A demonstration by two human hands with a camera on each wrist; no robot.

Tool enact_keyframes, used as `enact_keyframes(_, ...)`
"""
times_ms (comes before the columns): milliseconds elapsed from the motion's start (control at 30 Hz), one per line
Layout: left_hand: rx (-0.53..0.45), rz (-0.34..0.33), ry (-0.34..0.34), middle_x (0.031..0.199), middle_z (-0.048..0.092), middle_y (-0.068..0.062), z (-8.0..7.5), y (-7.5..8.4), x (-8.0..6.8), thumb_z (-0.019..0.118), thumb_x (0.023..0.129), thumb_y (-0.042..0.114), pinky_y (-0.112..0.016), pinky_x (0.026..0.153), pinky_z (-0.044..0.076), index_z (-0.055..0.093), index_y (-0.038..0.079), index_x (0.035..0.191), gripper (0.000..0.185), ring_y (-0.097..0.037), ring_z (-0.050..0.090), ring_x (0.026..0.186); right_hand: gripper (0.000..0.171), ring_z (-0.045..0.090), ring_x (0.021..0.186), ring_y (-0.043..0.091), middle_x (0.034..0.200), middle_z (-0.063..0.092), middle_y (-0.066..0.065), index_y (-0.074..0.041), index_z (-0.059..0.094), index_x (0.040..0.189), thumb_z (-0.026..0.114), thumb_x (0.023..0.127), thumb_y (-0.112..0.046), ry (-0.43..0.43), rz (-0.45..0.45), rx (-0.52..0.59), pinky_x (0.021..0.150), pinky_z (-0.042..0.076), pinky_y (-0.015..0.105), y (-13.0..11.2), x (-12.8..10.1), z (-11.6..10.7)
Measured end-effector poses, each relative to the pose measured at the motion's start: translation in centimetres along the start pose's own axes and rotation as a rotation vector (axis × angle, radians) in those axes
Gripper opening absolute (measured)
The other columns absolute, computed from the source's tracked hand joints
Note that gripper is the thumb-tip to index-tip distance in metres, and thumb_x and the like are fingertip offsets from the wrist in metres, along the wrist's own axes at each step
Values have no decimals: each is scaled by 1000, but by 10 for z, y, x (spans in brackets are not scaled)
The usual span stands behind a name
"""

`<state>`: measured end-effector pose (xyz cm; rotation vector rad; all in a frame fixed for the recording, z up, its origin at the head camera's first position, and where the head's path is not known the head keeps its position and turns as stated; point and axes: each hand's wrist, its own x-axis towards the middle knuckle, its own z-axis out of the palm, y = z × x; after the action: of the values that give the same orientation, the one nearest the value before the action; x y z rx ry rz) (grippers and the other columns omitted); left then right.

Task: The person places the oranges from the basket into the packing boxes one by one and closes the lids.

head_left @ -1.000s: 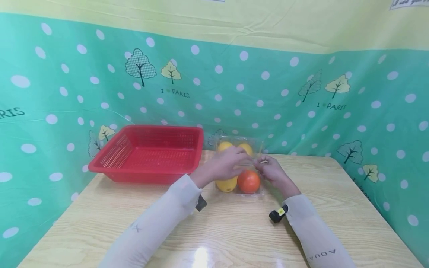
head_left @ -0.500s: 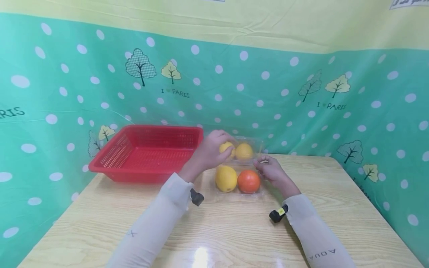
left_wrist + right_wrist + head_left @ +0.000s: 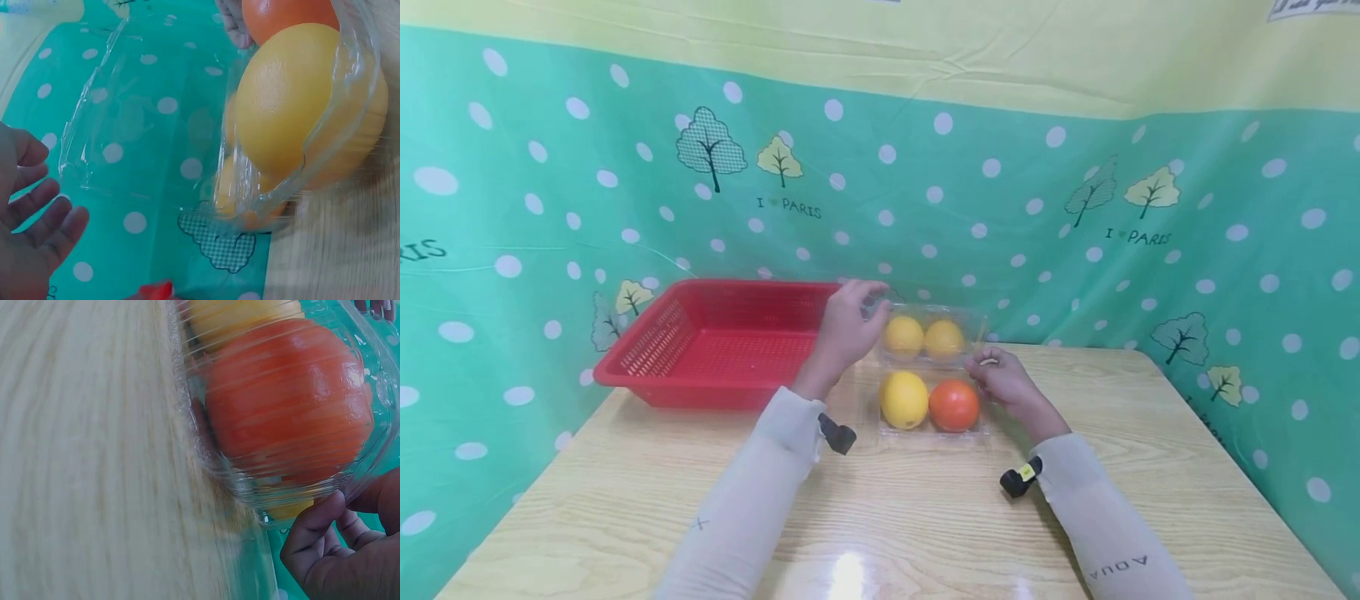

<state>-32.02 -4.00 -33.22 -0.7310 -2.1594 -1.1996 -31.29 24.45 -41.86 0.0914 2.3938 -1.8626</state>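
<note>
Since a second ago, left hand (image 3: 844, 327) moved off the top of the fruit and up to the far left corner of the clear plastic box (image 3: 932, 372); lid now raised, all four fruits uncovered.

Head view: box in the middle of the frame on the wooden table (image 3: 880, 517), just right of the red basket (image 3: 722, 342). Inside, two small yellow fruits at the back, a lemon (image 3: 904, 399) and an orange (image 3: 954, 405) at the front. Right hand (image 3: 1007, 382) against the right edge of the box, fingers curled on the rim.

Left wrist view: thin transparent lid (image 3: 144, 112) standing open in the upper left. Left hand at lower left, fingers loose and spread, apparently free of the lid or only just touching its edge; cannot tell for sure.

Right wrist view: fingertips (image 3: 325, 515) at lower right pressed to the box rim under the orange.

Judged by the look: shell very light, thin, flexible and smooth, easy to dent or slide; weight mostly from the round fruits, likely to roll. Best held at the stiffer rim or from below, not by the lid.
</note>
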Motion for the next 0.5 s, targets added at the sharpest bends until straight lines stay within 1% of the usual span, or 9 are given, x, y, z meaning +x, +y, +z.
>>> enact_keyframes(67, -24, -38, -25, 116, 68, -18, 0, -1, 0, 67, 95, 8, -47, 87, 59, 71, 0, 119, 26, -34, 65, 106, 23, 49, 77, 16, 97, 53, 4, -2, 52, 119, 58, 105, -20, 0, -1, -6, 63, 44, 26, 0, 0, 0)
enact_keyframes(167, -45, -66, -49, 114, 69, -15, 0, -2, -1, 67, 96, 8, -47, 88, 59, 72, 0, 118, 24, -30, 66, 104, 24, 50, 79, 16, 98, 53, 4, -2, 52, 120, 58, 105, -20, 0, -1, -9, 64, 45, 26, 0, 1, 1)
enact_keyframes(300, -43, -60, -79, 109, 70, -14, 0, -3, -2, 66, 96, 6, -41, 86, 60, 74, -1, 114, 20, -27, 68, 99, 24, 50, 79, 16, 98, 54, 4, -2, 52, 119, 58, 105, -21, -5, 0, -2, 63, 44, 26, 0, 2, 1)
enact_keyframes(433, -35, -52, -107, 109, 70, -12, 0, -4, -3, 66, 97, 5, -34, 85, 59, 73, -1, 114, 19, -24, 67, 99, 23, 50, 78, 16, 97, 54, 4, -2, 52, 119, 58, 104, -20, -15, -1, -4, 63, 44, 26, 0, 2, -1)
enact_keyframes(500, -39, -57, -114, 109, 70, -12, 1, -4, -3, 66, 97, 5, -35, 85, 59, 73, -1, 114, 19, -24, 67, 98, 24, 51, 80, 17, 99, 54, 5, -2, 53, 120, 58, 104, -19, -20, -8, -32, 65, 46, 27, -1, 1, -4)
